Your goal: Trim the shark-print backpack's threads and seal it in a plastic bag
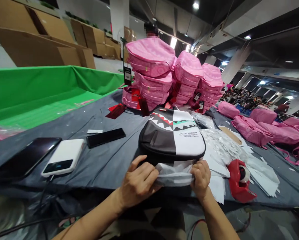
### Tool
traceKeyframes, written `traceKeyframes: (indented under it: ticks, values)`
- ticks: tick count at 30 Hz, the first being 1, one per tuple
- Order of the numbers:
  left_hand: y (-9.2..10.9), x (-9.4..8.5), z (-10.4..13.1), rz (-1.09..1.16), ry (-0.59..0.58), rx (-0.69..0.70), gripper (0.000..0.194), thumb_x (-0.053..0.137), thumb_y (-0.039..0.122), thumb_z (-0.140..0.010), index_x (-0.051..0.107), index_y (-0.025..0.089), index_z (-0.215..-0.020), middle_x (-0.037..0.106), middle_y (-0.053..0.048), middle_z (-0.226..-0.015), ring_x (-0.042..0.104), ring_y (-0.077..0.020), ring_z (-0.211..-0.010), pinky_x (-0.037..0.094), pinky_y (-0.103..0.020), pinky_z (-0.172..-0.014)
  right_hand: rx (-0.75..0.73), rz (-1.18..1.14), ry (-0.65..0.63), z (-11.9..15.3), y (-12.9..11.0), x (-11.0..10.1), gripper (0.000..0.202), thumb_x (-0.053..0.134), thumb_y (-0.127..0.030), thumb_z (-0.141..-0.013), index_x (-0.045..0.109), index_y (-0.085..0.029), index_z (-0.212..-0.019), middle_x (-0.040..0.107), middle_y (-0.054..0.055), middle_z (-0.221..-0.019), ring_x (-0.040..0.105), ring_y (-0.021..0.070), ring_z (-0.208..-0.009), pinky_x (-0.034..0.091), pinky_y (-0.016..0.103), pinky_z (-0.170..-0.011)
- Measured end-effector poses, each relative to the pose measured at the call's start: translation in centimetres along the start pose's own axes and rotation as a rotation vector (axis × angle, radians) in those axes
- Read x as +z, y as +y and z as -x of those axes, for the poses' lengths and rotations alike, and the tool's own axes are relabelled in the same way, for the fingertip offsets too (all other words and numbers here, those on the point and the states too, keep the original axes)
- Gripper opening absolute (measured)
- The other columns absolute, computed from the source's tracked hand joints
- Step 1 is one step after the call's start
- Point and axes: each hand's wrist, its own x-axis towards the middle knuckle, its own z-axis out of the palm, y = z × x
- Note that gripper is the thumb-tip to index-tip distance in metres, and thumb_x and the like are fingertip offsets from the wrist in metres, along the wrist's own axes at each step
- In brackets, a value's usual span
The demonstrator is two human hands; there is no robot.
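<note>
Both hands gripping a clear plastic bag at the table's near edge

Fingers of the left hand (pixel 139 181) and right hand (pixel 201 178) are closing on the plastic bag (pixel 173 174), which is seemingly sheathing the shark-mouth backpack (pixel 173 137) lying just behind; a red tape dispenser (pixel 240 180) is sitting to the right

Thin, crinkled, translucent plastic film (pixel 174 175) bunches between the fingers (pixel 149 173), just beyond them lies a smooth, matt fabric bag (pixel 173 136), beside them a glossy red plastic tape dispenser (pixel 240 181), all on the desk (pixel 102 163) draped in matt grey cloth.
</note>
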Motion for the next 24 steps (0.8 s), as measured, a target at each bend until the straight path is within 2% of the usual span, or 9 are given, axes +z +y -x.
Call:
traceKeyframes:
  ticks: [3, 5, 8, 11, 15, 17, 20, 22, 24]
  values:
    - [-0.9, 0.3, 3.9, -0.004, -0.121, 0.11, 0.016, 0.046, 0.009, -0.095, 0.06, 0.016, -0.092, 0.066, 0.001, -0.075, 0.062, -0.0123, -0.074, 0.037, -0.04, -0.111, -0.089, 0.0, -0.13, 2.3, 0.0, 0.9, 0.018, 0.037, -0.01, -0.094, 0.046, -0.02, -0.081, 0.049, 0.004, -0.072, 0.041, 0.0191, -0.07, 0.031, 0.035, -0.066]
    - [-1.9, 1.0, 6.4, -0.022, -0.163, 0.155, 0.02, 0.046, 0.005, -0.093, 0.061, 0.017, -0.095, 0.069, 0.001, -0.078, 0.065, -0.0118, -0.078, 0.037, -0.039, -0.113, -0.168, 0.003, -0.246, 4.1, -0.2, 1.6, 0.018, 0.038, -0.016, -0.097, 0.05, -0.02, -0.084, 0.052, 0.004, -0.072, 0.04, 0.0189, -0.068, 0.03, 0.035, -0.066]
    - [-3.0, 2.8, 8.6, -0.008, -0.074, 0.194, 0.023, 0.043, 0.004, -0.094, 0.061, 0.018, -0.097, 0.072, 0.0, -0.081, 0.068, -0.0125, -0.083, 0.042, -0.035, -0.109, -0.143, 0.029, -0.279, 6.0, -0.3, 2.8, 0.018, 0.039, -0.013, -0.096, 0.052, -0.02, -0.084, 0.051, 0.003, -0.07, 0.038, 0.0194, -0.067, 0.029, 0.035, -0.066]
    - [-3.2, 4.2, 8.9, -0.01, 0.023, 0.103, 0.021, 0.044, 0.005, -0.093, 0.059, 0.018, -0.098, 0.072, 0.0, -0.079, 0.069, -0.0126, -0.08, 0.045, -0.033, -0.101, -0.036, 0.068, -0.237, 6.5, -0.5, 3.8, 0.02, 0.039, -0.005, -0.089, 0.05, -0.02, -0.083, 0.049, 0.004, -0.071, 0.037, 0.021, -0.069, 0.028, 0.035, -0.066]
    - [-2.6, 4.4, 8.1, 0.008, 0.022, -0.066, 0.012, 0.047, 0.011, -0.094, 0.056, 0.019, -0.097, 0.071, 0.0, -0.077, 0.069, -0.0139, -0.079, 0.045, -0.037, -0.099, 0.05, 0.086, -0.204, 5.6, -1.6, 3.8, 0.016, 0.043, -0.009, -0.084, 0.051, -0.018, -0.094, 0.049, 0.004, -0.073, 0.038, 0.0217, -0.07, 0.03, 0.035, -0.066]
    - [-2.2, 4.6, 7.6, -0.009, 0.051, -0.099, 0.014, 0.046, 0.01, -0.094, 0.055, 0.019, -0.095, 0.07, 0.0, -0.074, 0.069, -0.0145, -0.076, 0.045, -0.039, -0.097, 0.075, 0.044, -0.265, 4.9, -2.2, 2.9, 0.016, 0.048, -0.018, -0.086, 0.052, -0.016, -0.102, 0.054, 0.006, -0.079, 0.043, 0.0222, -0.075, 0.035, 0.035, -0.07]
    - [-1.6, 5.3, 7.3, -0.033, 0.145, -0.195, 0.016, 0.048, 0.005, -0.091, 0.053, 0.019, -0.093, 0.065, 0.002, -0.068, 0.066, -0.0137, -0.068, 0.046, -0.039, -0.094, 0.118, -0.05, -0.438, 3.7, -2.4, 1.3, 0.028, 0.051, -0.029, -0.094, 0.053, -0.013, -0.117, 0.062, 0.007, -0.087, 0.05, 0.0217, -0.08, 0.038, 0.038, -0.082]
    - [-1.3, 5.5, 7.7, -0.013, 0.165, -0.245, 0.017, 0.05, 0.004, -0.089, 0.052, 0.019, -0.097, 0.065, 0.003, -0.069, 0.065, -0.0137, -0.066, 0.046, -0.04, -0.094, 0.129, -0.057, -0.479, 3.0, -2.0, 0.8, 0.024, 0.05, -0.024, -0.099, 0.054, -0.016, -0.121, 0.065, 0.003, -0.082, 0.052, 0.0179, -0.074, 0.035, 0.035, -0.08]
    - [-1.0, 5.1, 8.3, 0.024, 0.128, -0.225, 0.021, 0.053, 0.01, -0.09, 0.051, 0.018, -0.109, 0.068, 0.0, -0.077, 0.068, -0.0165, -0.074, 0.045, -0.043, -0.098, 0.124, -0.028, -0.491, 2.5, -1.5, 0.9, 0.021, 0.056, -0.019, -0.099, 0.056, -0.02, -0.12, 0.066, -0.001, -0.076, 0.053, 0.0149, -0.067, 0.033, 0.033, -0.076]
